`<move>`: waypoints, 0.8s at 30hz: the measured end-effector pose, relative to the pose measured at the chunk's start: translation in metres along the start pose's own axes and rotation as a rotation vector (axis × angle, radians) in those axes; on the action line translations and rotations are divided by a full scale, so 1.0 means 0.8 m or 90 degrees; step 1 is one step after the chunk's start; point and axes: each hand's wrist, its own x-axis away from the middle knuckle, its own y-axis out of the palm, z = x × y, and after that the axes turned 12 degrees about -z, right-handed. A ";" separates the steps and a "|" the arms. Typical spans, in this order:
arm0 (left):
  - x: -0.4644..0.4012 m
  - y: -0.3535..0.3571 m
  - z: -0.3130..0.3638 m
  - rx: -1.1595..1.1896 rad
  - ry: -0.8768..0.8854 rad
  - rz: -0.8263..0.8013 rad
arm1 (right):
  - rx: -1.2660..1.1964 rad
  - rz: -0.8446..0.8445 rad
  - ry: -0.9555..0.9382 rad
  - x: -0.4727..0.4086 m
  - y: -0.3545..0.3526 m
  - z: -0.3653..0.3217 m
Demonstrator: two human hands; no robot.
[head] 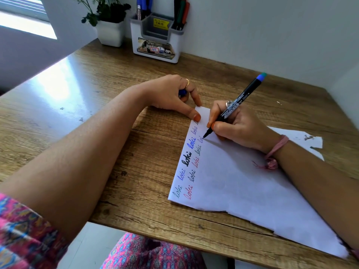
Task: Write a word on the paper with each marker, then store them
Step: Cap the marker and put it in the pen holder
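A white sheet of paper lies on the wooden desk, with the word "loki" written several times along its left edge in green, blue, black and red. My right hand grips a black marker with a blue end, its tip touching the paper at the end of the second row. My left hand presses the paper's top corner with thumb and forefinger while its curled fingers hold a blue cap. The white and grey marker holder stands at the back with several markers in it.
A small potted plant in a white pot stands left of the holder against the wall. The desk's left side shines with window glare. The paper's far right end is torn. My patterned clothing shows below the desk's front edge.
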 end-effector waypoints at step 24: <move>0.000 -0.001 0.000 0.000 -0.005 -0.002 | 0.028 0.051 0.001 -0.002 -0.001 0.004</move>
